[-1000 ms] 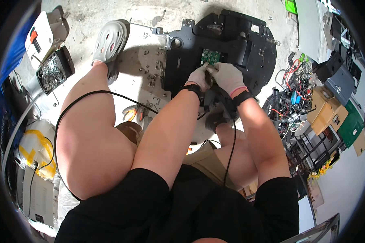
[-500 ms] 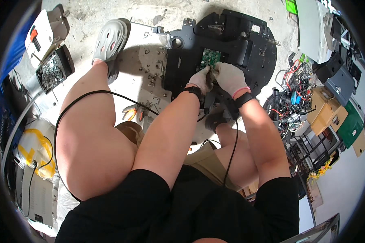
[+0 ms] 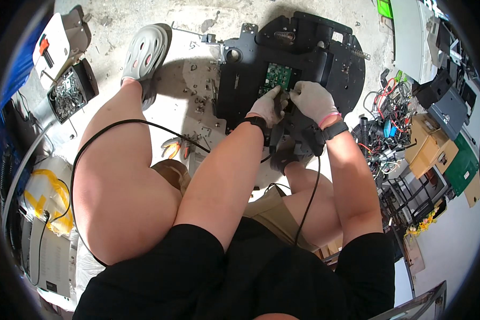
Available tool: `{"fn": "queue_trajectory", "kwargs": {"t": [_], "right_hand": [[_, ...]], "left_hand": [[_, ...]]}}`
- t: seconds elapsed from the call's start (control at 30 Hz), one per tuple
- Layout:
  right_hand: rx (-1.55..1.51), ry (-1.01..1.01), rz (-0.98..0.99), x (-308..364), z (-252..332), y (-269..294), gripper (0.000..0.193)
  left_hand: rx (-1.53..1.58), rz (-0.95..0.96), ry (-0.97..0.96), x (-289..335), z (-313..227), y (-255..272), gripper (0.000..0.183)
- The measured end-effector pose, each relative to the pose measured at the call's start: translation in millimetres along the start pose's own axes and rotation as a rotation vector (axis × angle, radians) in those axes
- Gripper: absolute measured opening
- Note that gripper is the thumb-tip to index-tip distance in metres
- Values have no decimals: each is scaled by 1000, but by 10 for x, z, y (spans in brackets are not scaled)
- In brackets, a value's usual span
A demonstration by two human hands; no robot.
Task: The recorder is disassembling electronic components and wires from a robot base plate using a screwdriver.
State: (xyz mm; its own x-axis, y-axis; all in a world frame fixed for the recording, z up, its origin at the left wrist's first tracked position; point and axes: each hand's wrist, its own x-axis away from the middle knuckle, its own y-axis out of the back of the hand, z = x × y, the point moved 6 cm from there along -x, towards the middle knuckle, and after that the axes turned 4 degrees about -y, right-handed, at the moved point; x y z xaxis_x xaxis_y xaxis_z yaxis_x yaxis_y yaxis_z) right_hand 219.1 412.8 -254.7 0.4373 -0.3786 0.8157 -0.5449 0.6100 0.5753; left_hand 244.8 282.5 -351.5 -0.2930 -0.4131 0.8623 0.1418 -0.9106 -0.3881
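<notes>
A black machine base (image 3: 238, 80) with a rounded right end lies on the floor in front of me. Set in its middle is a green circuit board (image 3: 277, 74). My left hand (image 3: 269, 106), in a pale glove with dark smudges, is at the board's lower edge, its fingers bent together; whatever is in them is hidden. Close by on the right, my right hand (image 3: 313, 100), also gloved, has its fingertips pinched above the base. I cannot make out what lies in that pinch. A small gap separates the two hands.
Loose screws (image 3: 200, 104) and orange-handled pliers (image 3: 172, 148) lie left of the base. Farther left is a black bin (image 3: 69, 96) of metal parts. Tangled wires (image 3: 392, 114) and a cardboard box (image 3: 426, 144) are at right. A black cable (image 3: 144, 121) crosses my leg.
My right hand has moved right, away from my left hand, and its wrist cable has shifted with it. More of the circuit board shows. My left hand has barely moved.
</notes>
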Motion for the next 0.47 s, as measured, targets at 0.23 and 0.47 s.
{"fn": "queue_trajectory", "kwargs": {"t": [0.23,0.47], "right_hand": [[-124,-92,-237,-112,222,137,30],[-101,-140,-299,-225,221,191,33]], "left_hand": [[-114,230,-329,-274,-286,19,18],[-10,280,-270,-367,-410,-205,31]]}}
